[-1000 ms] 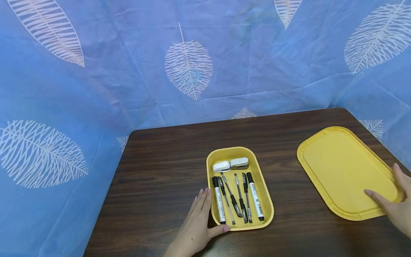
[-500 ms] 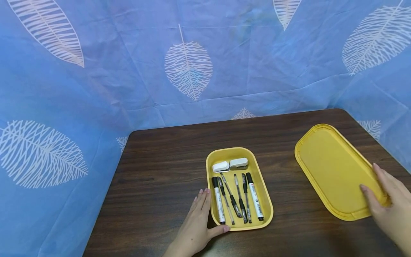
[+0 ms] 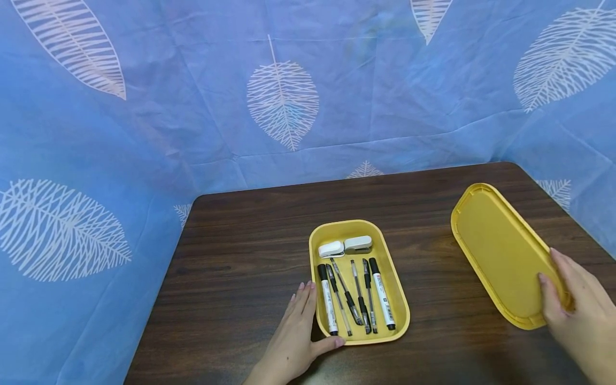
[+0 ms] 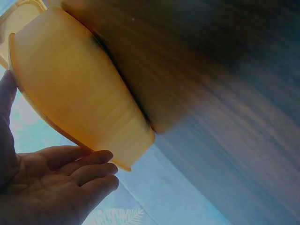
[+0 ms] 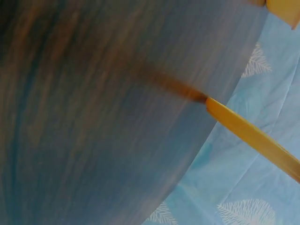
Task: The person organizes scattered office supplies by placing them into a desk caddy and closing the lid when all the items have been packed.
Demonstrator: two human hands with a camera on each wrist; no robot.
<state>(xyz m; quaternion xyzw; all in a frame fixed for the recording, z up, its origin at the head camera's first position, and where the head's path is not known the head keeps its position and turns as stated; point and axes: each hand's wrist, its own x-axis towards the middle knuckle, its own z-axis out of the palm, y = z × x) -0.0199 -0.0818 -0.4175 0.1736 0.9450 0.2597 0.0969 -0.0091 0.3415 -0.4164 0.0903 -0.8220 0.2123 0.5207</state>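
In the head view, an open yellow box [image 3: 400, 297] stands on the table. Two white markers [image 3: 382, 299] with black caps lie in it, with several clear-barrelled black pens [image 3: 362, 306] between them. Two small white staplers [image 3: 332, 249] sit end to end at its far side. My left hand [image 3: 291, 337] rests against the box's near left corner, fingers straight along the left wall and thumb at the near rim. On the right, my right hand [image 3: 577, 310] grips a yellow lid [image 3: 500, 256] by its near right edge, thumb on the face. The lid tilts, right edge raised.
The dark wood table [image 3: 250, 240] has rounded far corners. Behind and beside it hangs a blue cloth [image 3: 192, 107] with white leaf prints. Bare wood lies between the box and the lid, and to the left of the box.
My right hand has moved left and turned the lid up, so its face looks narrower now. My left hand and the box have stayed in place.
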